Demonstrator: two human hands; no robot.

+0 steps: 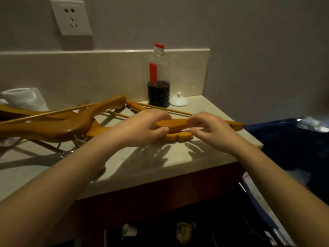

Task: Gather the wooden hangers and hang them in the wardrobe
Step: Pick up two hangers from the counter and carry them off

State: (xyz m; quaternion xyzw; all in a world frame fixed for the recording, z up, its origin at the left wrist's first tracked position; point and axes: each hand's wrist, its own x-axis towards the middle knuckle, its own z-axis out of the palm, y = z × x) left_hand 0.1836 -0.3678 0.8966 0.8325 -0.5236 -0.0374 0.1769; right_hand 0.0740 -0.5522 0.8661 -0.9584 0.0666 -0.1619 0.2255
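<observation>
Several orange-brown wooden hangers (58,124) lie in a loose pile on the pale stone countertop (142,168), their arms crossing and their metal hooks pointing toward the front left. One hanger arm (175,124) sticks out to the right above another arm lying flat. My left hand (142,128) curls around the left part of that raised arm, thumb underneath. My right hand (211,130) pinches the same arm further right, fingers on top. No wardrobe is in view.
A plastic bottle (158,81) with a red cap and dark liquid stands by the backsplash, a small white funnel (179,100) beside it. A white plastic bag (21,98) lies at the far left. A wall socket (71,16) is above. Dark blue fabric (288,145) lies right of the counter.
</observation>
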